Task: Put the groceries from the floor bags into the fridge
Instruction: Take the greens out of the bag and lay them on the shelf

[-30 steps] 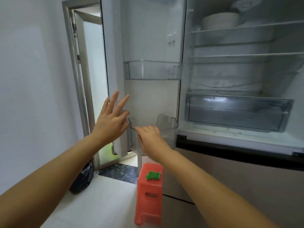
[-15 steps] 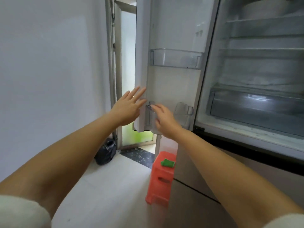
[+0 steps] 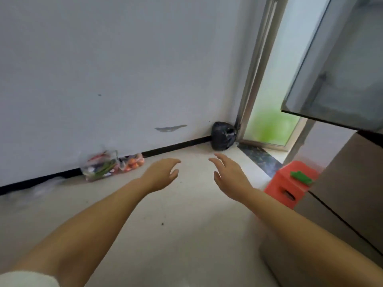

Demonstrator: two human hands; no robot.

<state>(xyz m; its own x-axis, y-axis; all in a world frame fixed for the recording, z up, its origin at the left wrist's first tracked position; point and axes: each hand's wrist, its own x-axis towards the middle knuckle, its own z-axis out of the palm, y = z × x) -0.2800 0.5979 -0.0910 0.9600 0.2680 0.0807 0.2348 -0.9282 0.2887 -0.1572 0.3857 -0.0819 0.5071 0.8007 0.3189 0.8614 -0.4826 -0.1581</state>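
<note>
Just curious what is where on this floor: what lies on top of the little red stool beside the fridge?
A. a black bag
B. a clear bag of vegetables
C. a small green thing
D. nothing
C: a small green object lies on the top of the red stool; the black bag and the clear grocery bags sit on the floor by the wall.

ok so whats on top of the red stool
A small green object lies on the top of the red stool. The picture is too blurred to tell what it is; the fridge hides the stool's right side.
</note>
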